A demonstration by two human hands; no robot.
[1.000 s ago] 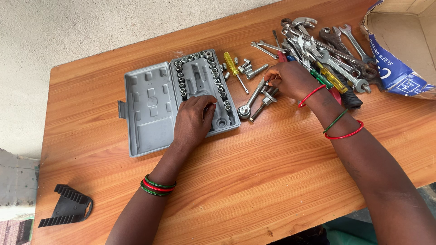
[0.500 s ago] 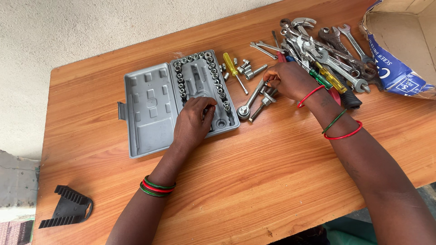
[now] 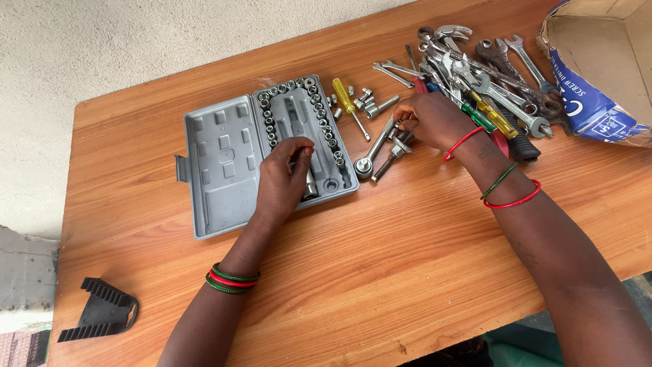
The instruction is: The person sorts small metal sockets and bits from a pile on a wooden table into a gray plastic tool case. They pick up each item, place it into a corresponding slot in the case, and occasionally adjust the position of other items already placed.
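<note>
A: Where are the sockets?
B: In the grey case (image 3: 224, 170) on the worktop (image 3: 407, 258); the left hand (image 3: 285, 178) pinches one (image 3: 309, 187).
A: And the right hand (image 3: 429, 119)?
B: It closes narrowly on a small steel bit (image 3: 401, 124), hard, slippery, probably light; best held by its sides.

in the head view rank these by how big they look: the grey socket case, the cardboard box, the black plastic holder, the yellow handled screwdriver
1. Grey socket case, lying open, looks largest.
2. Cardboard box: cut off by the frame edge, so its real rank is unsure.
3. Black plastic holder.
4. Yellow-handled screwdriver, smallest.
</note>
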